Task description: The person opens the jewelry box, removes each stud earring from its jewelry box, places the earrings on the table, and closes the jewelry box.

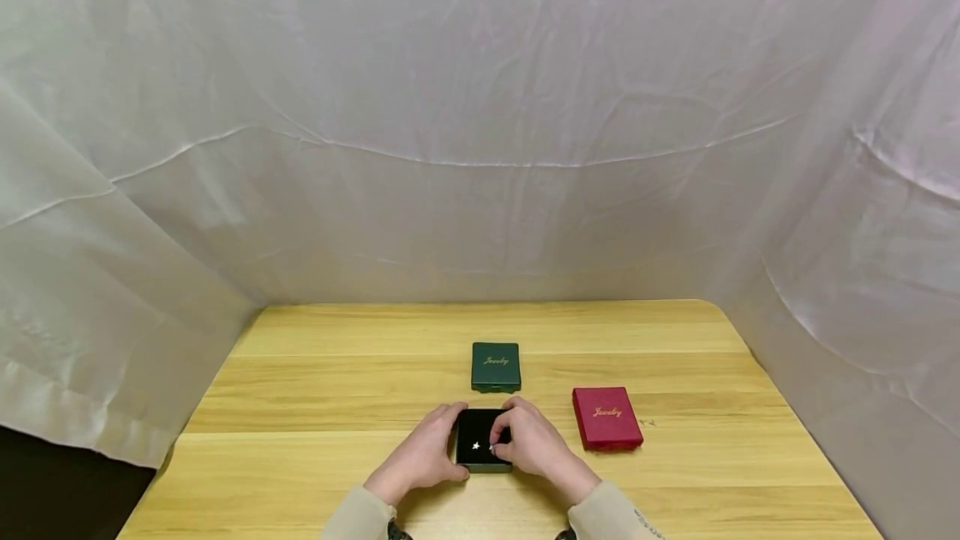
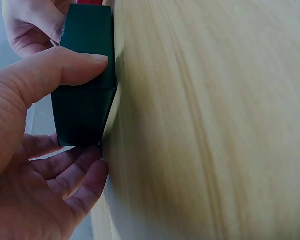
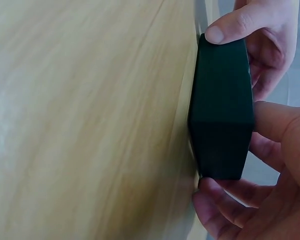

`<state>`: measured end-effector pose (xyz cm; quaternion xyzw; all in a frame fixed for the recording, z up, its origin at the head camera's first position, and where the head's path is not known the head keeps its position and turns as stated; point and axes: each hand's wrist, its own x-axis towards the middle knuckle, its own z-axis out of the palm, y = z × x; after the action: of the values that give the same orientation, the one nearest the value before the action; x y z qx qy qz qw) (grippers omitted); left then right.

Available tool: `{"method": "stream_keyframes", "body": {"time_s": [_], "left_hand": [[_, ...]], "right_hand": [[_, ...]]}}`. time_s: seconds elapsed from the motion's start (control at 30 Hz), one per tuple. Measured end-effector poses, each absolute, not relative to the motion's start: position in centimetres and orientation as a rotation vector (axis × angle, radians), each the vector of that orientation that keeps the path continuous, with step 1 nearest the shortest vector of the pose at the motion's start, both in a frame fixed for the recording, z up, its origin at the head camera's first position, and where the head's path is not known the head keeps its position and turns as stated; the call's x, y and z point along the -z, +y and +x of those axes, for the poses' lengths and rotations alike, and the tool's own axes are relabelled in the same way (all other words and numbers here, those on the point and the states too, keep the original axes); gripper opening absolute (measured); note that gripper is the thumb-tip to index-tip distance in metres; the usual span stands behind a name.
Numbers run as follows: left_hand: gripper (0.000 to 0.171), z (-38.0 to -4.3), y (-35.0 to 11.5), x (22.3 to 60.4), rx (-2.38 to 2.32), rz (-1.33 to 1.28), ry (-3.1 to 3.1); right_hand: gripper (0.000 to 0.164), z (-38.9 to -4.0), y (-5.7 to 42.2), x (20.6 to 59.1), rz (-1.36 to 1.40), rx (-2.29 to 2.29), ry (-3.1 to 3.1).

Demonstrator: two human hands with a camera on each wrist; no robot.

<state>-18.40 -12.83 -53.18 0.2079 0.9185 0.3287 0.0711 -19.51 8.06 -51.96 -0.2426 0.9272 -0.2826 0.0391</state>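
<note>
A dark green jewelry box base (image 1: pixel 484 467) with a black lining sits on the table near its front. My left hand (image 1: pixel 429 447) grips its left side, thumb along the front wall (image 2: pixel 87 42) and fingers behind. On the lining lies a small silver star-shaped earring (image 1: pixel 476 446). Over the right half, thumb and forefinger of my right hand (image 1: pixel 531 440) pinch a second small silver earring (image 1: pixel 492 447), mostly covered by the fingertips. The other right fingers are at the box's right side in the right wrist view, where the front wall (image 3: pixel 222 85) shows too.
Behind the box lies a green lid (image 1: pixel 496 367) with gold "Jewelry" lettering. A closed red jewelry box (image 1: pixel 607 419) stands to the right of my right hand. Pale curtains (image 1: pixel 480 215) surround the wooden table (image 1: pixel 315 407) at the back and sides.
</note>
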Motion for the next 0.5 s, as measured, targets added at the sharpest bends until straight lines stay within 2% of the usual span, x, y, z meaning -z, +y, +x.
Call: {"method": "stream_keyframes", "body": {"time_s": [0.33,0.5], "left_hand": [[0.094,-18.41,-12.85,53.13,-0.980,0.632,2.770],[0.095,-18.39,-12.88,53.13,-0.982,0.608,2.757]], "right_hand": [[0.014,-19.54,8.06,52.20,-0.757,0.895,2.849],[0.020,-19.66,8.12,52.25,-0.783,0.889,2.839]]}}
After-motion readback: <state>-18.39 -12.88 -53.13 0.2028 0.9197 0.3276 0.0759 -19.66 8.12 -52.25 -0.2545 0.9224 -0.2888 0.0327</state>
